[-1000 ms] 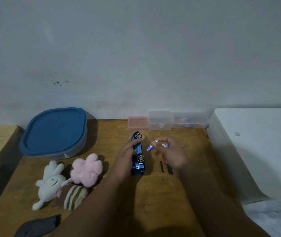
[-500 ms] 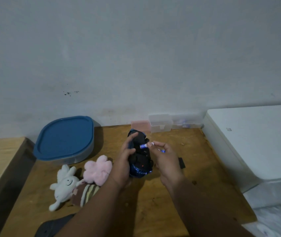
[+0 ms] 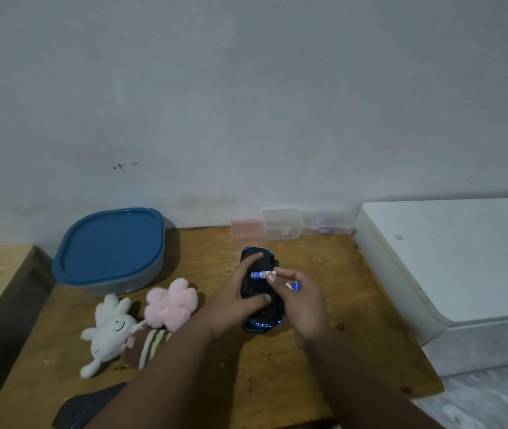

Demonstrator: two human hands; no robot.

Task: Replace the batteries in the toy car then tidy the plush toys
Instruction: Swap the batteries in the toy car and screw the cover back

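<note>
The blue toy car lies upside down on the wooden table, its black underside facing up. My left hand grips it from the left side. My right hand pinches a blue-and-white battery at the car's underside and holds a second battery against its fingers. Left of the car lie a white plush, a pink plush and a striped brown plush, bunched together.
A blue-lidded container stands at the back left. A pink box and clear plastic boxes line the wall. A white appliance borders the table's right edge. A dark object lies at the front left.
The car went from lying on its side to underside up in my left hand. My right hand brought a battery onto the underside. The view shifted.
</note>
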